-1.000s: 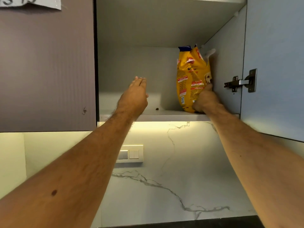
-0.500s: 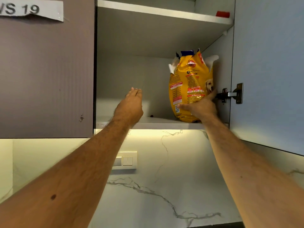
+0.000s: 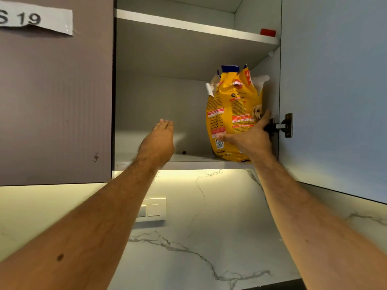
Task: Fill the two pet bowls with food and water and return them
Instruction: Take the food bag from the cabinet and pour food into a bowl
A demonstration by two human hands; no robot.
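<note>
One yellow pet food bag standing upright on lower shelf, right end. Two hands showing. Right hand gripping bag's lower front, thumb and fingers spread around it. Left hand reaching in, fingers straight, holding nothing. One red object sitting on upper shelf, partly hidden. Bag print blurring.

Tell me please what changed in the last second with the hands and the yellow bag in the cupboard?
The right hand shifted from the bag's lower right edge onto its front, thumb and fingers now spread around the yellow food bag. The bag turned slightly, its top leaning less toward the side wall. The left hand stayed open and raised, holding nothing. The bag still stands on the lower shelf.
</note>
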